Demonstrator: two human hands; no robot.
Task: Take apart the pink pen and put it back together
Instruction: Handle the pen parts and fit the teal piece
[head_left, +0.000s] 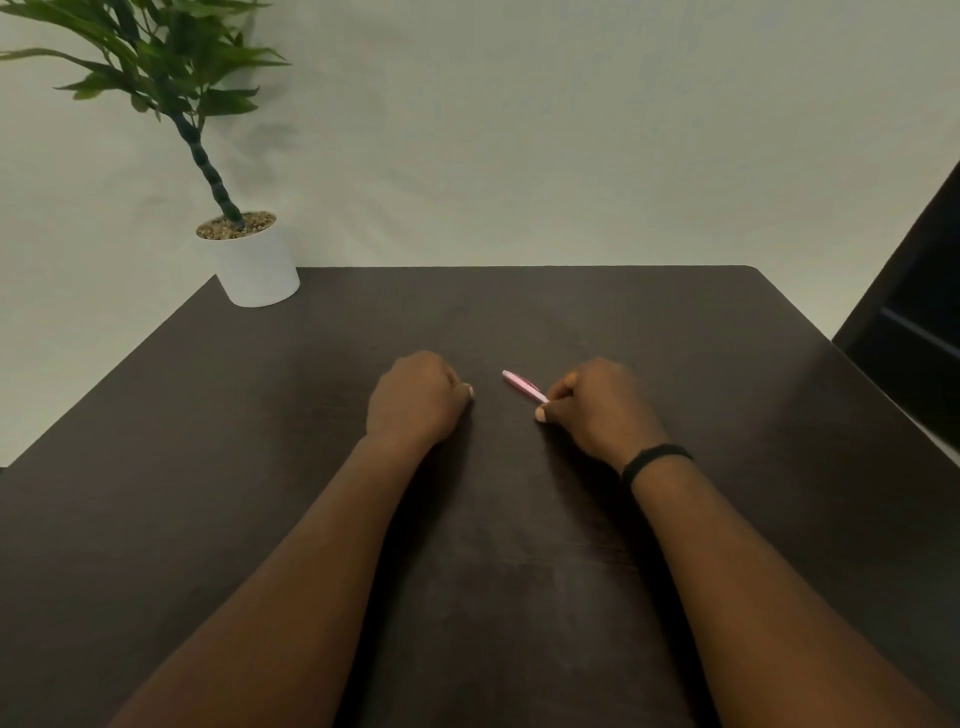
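Observation:
The pink pen sticks out to the upper left from my right hand, whose fingers are closed on its lower end; the pen's front part is hidden inside the hand. It hovers low over the dark table. My left hand rests on the table a short way left of the pen, fingers curled into a loose fist, apart from the pen. Whether the left fist holds anything small is hidden.
A white pot with a green plant stands at the table's far left corner. A dark chair stands beside the table's right edge. A black band circles my right wrist. A pale wall rises behind the table.

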